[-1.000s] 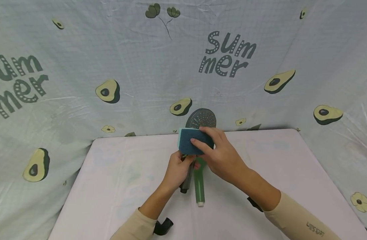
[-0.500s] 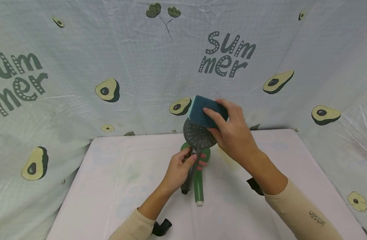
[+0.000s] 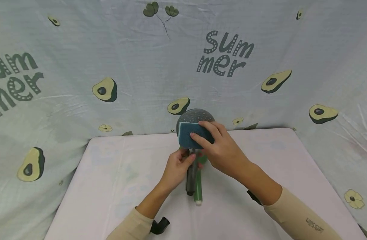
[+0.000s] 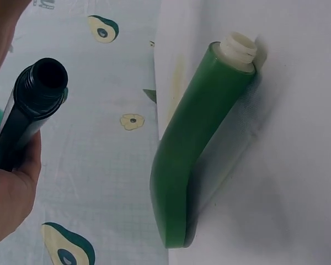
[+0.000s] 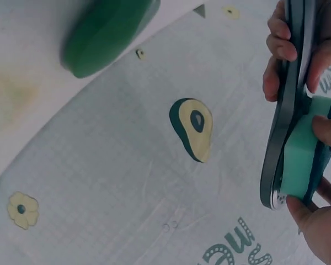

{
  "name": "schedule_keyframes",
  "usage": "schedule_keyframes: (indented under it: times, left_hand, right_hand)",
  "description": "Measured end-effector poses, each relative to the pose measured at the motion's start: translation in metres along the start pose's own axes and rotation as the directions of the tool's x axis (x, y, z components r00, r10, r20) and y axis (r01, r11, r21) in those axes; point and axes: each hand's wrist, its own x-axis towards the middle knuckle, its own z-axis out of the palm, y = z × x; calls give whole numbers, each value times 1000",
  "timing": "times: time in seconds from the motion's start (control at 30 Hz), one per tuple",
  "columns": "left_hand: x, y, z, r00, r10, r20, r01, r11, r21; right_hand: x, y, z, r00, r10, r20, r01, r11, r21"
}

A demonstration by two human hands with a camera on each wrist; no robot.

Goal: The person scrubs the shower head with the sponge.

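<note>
My left hand [image 3: 178, 168] grips a dark grey shower head [image 3: 191, 178] by its handle, above the table. In my right hand [image 3: 224, 151] is a two-layer sponge [image 3: 188, 136], dark blue on one side and teal on the other. Its teal side [image 5: 299, 157] lies against the perforated face of the shower head, as the right wrist view shows. The sponge covers the lower part of that face. The handle's threaded end [image 4: 47, 80] points at the left wrist camera. Behind the hands, a green shower head [image 4: 198, 124] with a white threaded end lies on the table.
The table [image 3: 126, 173] has a pale pink cover. A patterned cloth [image 3: 135, 66] with avocados and lettering hangs at its back edge. Black straps [image 3: 160, 226] show at both wrists.
Half a second ago the sponge was up at the shower head's top edge; now it is lower on the face. The grey shower head has turned in the left hand, its handle more upright.
</note>
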Motion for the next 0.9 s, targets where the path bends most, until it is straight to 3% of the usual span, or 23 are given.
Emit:
schedule_keyframes:
  times: [0.1, 0.27, 0.43, 0.63, 0.9]
  left_hand:
    - [-1, 1, -1, 1000, 3, -31, -3, 1000, 6]
    - [-3, 1, 1, 1000, -11, -13, 11, 999, -34]
    - [-4, 4, 2, 1000, -5, 8, 5, 999, -42]
    - [-5, 6, 1, 1000, 25, 4, -25, 1000, 17]
    - [-6, 10, -4, 1000, -6, -20, 6, 1000, 2]
  right_hand:
    - [-3, -1, -1, 999, -34, 36, 34, 999, 6]
    - [-2, 4, -6, 998, -42, 55, 44, 999, -22]
    - [11, 13, -17, 999, 15, -35, -18, 997, -69]
    - [26, 25, -29, 987, 100, -130, -106, 994, -39]
    - [21, 14, -15, 998, -13, -54, 13, 1000, -8]
